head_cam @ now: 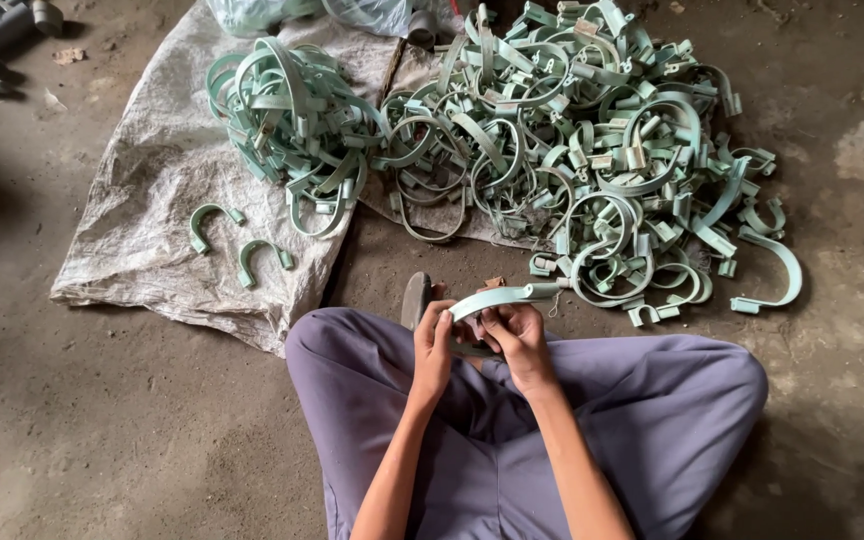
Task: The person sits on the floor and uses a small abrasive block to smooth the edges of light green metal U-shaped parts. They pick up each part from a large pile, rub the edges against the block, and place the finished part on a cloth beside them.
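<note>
The person is sitting cross-legged on the floor (pixel 102 430), and both hands are working one pale green clamp (pixel 504 296) just above the lap. The left hand (pixel 434 345) is gripping its near end with fingers closed; the right hand (pixel 514 335) is pinching the strip beside it. This looks like checking or trimming a single piece, and the next move likely calls for a steady turn. The big pile (pixel 592 150) is lying ahead, the sack (pixel 142 220) to the left, with bare floor at both sides.
</note>
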